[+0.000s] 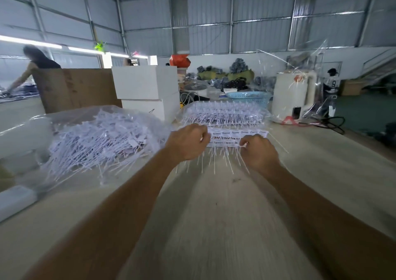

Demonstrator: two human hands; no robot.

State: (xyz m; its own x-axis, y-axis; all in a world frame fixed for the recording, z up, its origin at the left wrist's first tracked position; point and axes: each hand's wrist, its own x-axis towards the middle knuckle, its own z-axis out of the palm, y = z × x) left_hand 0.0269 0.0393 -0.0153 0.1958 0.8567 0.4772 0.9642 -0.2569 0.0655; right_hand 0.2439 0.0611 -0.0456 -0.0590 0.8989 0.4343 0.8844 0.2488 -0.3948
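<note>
Left grip [188,142] and right grip [258,151], fingers curled, each pinch one end of a white tie strip [227,137], held level above the tabletop [214,215] at mid-distance, its tails hanging down. Just beyond lies a stack of strips [222,114]. A bagged heap of loose ties [100,134] lies to the left.

Left hand [186,143] and right hand [259,151] hide fingertips (curled on the tag strip [235,133]); far person [40,60] blurred.

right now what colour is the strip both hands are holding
The strip is white, clearest in the head view.
</note>
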